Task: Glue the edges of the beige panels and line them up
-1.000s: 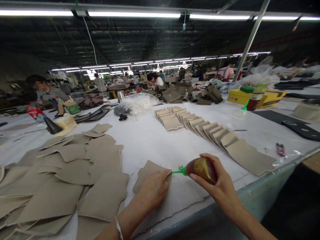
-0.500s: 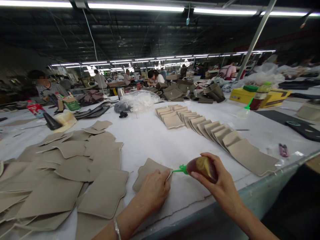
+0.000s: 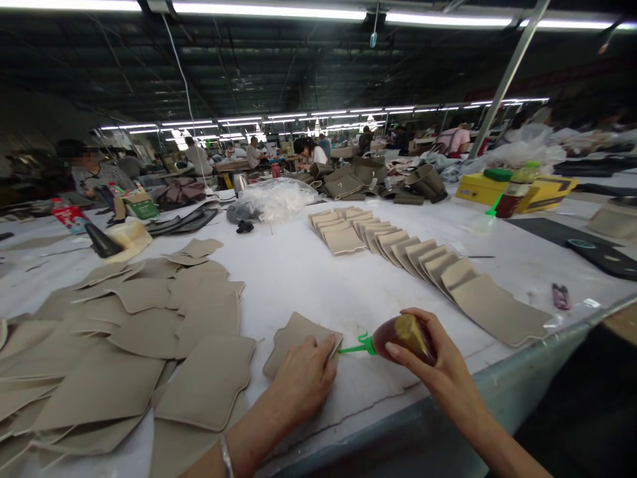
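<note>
My right hand (image 3: 438, 358) is wrapped round a squeeze bottle (image 3: 401, 338) of dark amber liquid, tipped on its side with its thin green nozzle (image 3: 355, 348) pointing left. The nozzle tip meets the right edge of a beige leather-like panel (image 3: 294, 335), which lies on the table. Bent over that panel, my left hand (image 3: 306, 375) grips it near the same edge, its thumb hidden. A bracelet circles my left wrist. To the left spreads a heap of similar beige panels (image 3: 144, 338). An overlapping row of them (image 3: 423, 255) curves across the right side.
The white-topped table (image 3: 269, 265) has its front edge close below my hands. A yellow box (image 3: 547, 192), another green-nozzled bottle (image 3: 512, 192) and a black phone-like object (image 3: 602, 255) are at right. Clear plastic bags (image 3: 279, 199) lie farther back. People work at other tables beyond.
The nozzle tip has moved slightly down along the panel's right edge, with the bottle shifting a little right and down. My left hand keeps its hold, barely shifted.
</note>
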Demonstrator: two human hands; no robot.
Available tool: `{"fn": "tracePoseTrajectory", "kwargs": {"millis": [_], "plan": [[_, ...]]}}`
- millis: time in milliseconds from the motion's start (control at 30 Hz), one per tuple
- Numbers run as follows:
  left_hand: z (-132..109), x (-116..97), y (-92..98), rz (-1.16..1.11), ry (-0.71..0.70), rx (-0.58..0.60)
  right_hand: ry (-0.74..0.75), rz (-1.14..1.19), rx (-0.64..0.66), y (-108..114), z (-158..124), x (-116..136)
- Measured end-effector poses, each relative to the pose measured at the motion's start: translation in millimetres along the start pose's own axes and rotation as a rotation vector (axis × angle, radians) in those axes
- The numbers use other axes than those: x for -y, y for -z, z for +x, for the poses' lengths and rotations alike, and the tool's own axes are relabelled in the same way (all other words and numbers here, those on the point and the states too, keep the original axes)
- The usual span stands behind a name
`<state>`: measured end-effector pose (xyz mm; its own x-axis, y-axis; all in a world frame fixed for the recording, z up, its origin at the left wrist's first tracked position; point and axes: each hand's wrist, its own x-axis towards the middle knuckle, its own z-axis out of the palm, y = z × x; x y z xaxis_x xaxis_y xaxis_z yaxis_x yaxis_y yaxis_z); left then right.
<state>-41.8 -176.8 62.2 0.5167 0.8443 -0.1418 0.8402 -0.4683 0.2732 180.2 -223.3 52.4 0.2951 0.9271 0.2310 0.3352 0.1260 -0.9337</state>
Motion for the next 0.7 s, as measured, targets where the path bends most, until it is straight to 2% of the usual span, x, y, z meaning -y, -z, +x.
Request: {"fn": "tracePoseTrajectory", "kwargs": {"millis": [233,333,500,700], "plan": [[0,-2,1.8,-0.003,0.01,0.021,0.09,-0.054,-0.093,-2,1,-5],[0,-2,2.2,-0.001,0.005,0.013,0.075,-0.043,-0.067,-1,-2,-7],[-1,-2,2.1,-0.008,0.007,0.009,-0.033,0.086,0.063,2,-8,-4],[-1,0,3.2,-0.031,0.006,0.018,-0.038,0.122,0.028,1,-10,-4]]}}
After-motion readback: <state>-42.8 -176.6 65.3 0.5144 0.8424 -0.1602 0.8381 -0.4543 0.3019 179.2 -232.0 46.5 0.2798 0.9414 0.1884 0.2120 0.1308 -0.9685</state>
